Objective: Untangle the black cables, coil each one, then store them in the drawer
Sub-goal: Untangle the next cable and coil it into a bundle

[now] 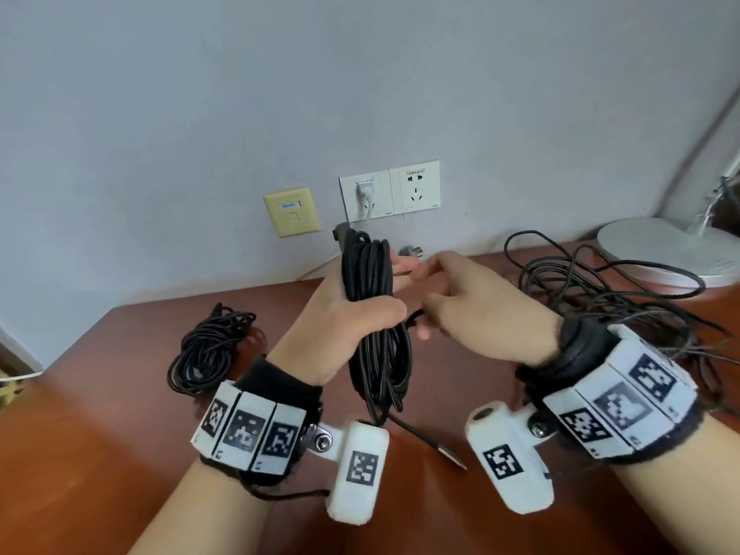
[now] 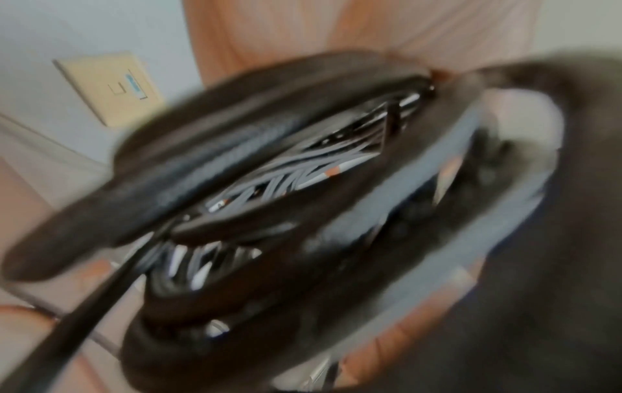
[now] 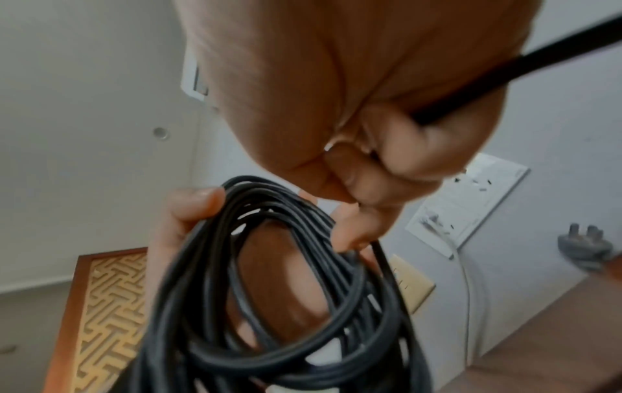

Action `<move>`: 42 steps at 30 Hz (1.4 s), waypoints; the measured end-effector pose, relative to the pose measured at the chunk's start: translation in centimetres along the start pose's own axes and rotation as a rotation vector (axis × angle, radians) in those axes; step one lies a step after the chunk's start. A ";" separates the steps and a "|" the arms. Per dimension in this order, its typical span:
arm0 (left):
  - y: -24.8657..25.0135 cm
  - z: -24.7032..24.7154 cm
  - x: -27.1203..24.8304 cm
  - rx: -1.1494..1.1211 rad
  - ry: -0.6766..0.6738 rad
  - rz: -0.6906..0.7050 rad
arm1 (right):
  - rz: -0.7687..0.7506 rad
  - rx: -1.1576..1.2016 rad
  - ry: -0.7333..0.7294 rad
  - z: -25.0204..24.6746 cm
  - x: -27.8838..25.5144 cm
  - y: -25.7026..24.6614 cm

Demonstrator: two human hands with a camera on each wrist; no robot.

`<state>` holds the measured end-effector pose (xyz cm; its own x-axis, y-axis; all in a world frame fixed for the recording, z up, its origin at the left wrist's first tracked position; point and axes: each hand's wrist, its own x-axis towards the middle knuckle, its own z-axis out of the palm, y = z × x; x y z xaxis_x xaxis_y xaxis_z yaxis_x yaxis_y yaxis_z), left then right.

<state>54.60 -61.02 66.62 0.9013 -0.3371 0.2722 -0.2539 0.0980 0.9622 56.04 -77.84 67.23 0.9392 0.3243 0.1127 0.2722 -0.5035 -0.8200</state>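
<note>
Left hand (image 1: 352, 314) grips a thick looped black cable coil (image 1: 376, 314) upright above the brown wooden desk (image 1: 100, 414). Right hand (image 1: 480, 310), just beside it, pinches a loose black strand (image 3: 505, 77). A second coiled black cable (image 1: 208, 350) lies left of the left hand; a tangled black cable heap (image 1: 600, 290) lies beyond the right.

No word or number can be read anywhere. The right-hand socket plate (image 1: 415, 189) carries a line of small print along its top edge — too small to make out. The yellow wall plate (image 1: 292, 211) bears a small blue-and-white label (image 1: 291, 204), its writing a blur in both the head and left wrist views. The white wristbands (image 1: 248, 430) and the wrist camera housings (image 1: 361, 466) show black-and-white square code markers — patterns only, no letters.
</note>
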 end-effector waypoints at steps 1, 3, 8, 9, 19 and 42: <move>0.1 0.1 0.0 0.017 -0.030 0.013 | 0.020 0.062 -0.023 0.1 -0.1 -0.3; 0.3 0.0 0.0 0.069 -0.048 0.016 | 0.070 0.234 -0.070 0.2 -0.3 -1.0; 0.3 -0.3 0.3 0.216 -0.062 0.027 | 0.064 0.324 -0.042 0.1 -0.2 -1.4; 0.3 -0.4 0.2 0.220 -0.061 0.025 | 0.026 0.305 -0.018 0.1 -0.3 -1.5; 0.1 -0.9 0.3 0.444 -0.011 0.130 | -0.142 0.308 0.092 0.2 -0.6 -1.4; -1.1 -2.1 0.7 -0.221 0.159 0.038 | -0.348 0.064 0.118 2.0 -1.2 -0.8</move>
<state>56.23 -59.38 65.77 0.9407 -0.1801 0.2874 -0.2215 0.3155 0.9227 54.26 -76.19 66.65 0.8113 0.3712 0.4517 0.5694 -0.3267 -0.7543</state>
